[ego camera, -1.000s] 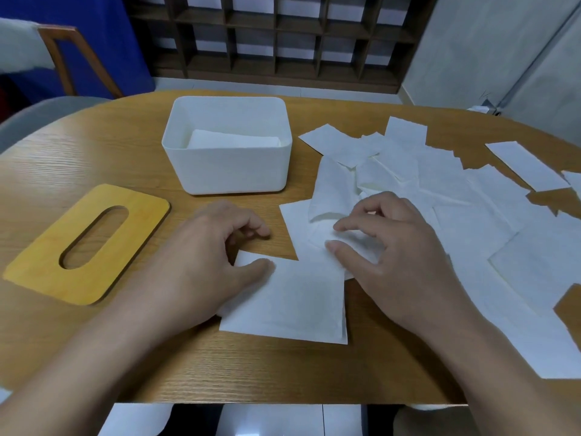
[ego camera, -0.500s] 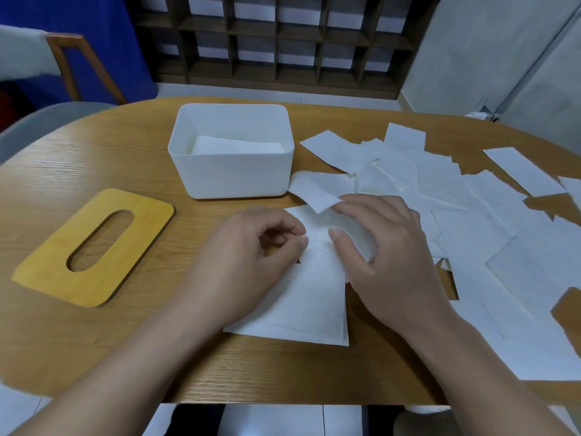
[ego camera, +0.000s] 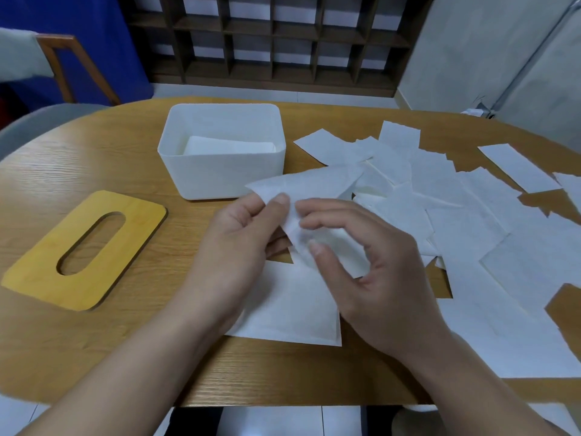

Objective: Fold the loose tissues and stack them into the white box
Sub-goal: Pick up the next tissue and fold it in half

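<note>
A loose white tissue (ego camera: 314, 187) is lifted off the table between both hands. My left hand (ego camera: 234, 247) pinches its left corner with thumb and forefinger. My right hand (ego camera: 367, 262) grips the crumpled lower part of the same tissue. Under the hands lies a flat square tissue (ego camera: 292, 313) near the table's front edge. The white box (ego camera: 220, 174) stands just behind my left hand, with folded tissues (ego camera: 229, 146) stacked inside. Several more loose tissues (ego camera: 465, 215) are spread over the table's right half.
A yellow wooden lid (ego camera: 41, 269) with an oval slot lies at the left of the oval wooden table (ego camera: 94, 158). A wooden chair (ego camera: 63, 67) and a dark shelf unit (ego camera: 283, 42) stand behind the table.
Both hands moved up from the flat tissue and took hold of a loose tissue, which now hangs raised between them, close to the box.
</note>
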The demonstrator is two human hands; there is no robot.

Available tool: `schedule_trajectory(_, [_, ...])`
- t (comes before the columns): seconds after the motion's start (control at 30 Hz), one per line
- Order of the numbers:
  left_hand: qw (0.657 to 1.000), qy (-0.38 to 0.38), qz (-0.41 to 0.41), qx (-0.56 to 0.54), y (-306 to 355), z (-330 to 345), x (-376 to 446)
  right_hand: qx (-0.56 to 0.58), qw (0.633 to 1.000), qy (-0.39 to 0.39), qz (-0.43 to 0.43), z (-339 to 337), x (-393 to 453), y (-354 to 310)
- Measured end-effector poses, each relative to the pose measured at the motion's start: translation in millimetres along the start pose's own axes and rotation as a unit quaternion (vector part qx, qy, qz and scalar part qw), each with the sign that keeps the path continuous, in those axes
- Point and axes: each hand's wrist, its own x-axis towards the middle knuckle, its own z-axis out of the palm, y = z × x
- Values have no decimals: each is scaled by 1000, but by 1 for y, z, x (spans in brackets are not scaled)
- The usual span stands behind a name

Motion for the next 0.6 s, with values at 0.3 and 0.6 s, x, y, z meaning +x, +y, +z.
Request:
schedule_trajectory(0.3, [999, -7, -32, 3, 16, -14, -4, -170, 984, 39, -15, -19, 6, 20])
schedule_trajectory(0.6, [976, 47, 58, 207, 10, -24, -6, -153, 987, 43, 13, -13, 3, 27])
